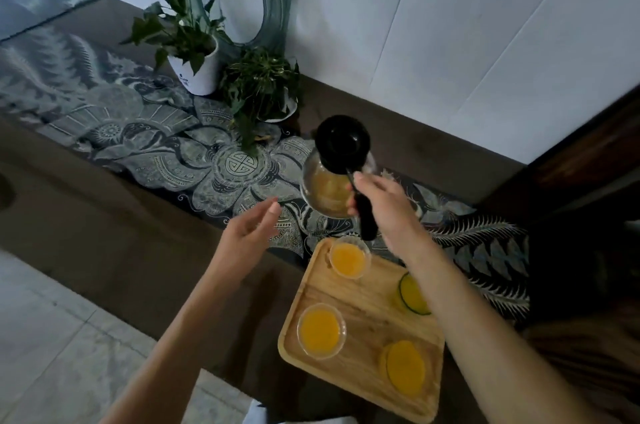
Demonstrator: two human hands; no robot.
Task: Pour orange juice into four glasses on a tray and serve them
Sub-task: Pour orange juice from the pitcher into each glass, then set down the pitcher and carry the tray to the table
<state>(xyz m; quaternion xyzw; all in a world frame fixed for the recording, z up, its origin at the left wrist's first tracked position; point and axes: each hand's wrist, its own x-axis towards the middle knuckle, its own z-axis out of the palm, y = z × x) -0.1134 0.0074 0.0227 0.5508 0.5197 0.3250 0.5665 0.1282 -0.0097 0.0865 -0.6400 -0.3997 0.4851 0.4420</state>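
Head view: the right hand (384, 205) clasps the black handle (366, 221) of the glass carafe (325, 191), aloft just beyond the wooden tray's (367, 306) far edge. The left hand (247, 233) hangs relaxed and empty, left of the tray. Swung low, the carafe could topple the tray's four filled glasses (320, 328).

One head-worn camera (wide-angle, so straight lines bowed) looked forward and steeply down over the table (104, 216) toward the wall (450, 25). The table ran slantwise from upper left to lower right. It stood near: the tray (363, 299) filled the lower right, and floor (52, 337) showed lower left.
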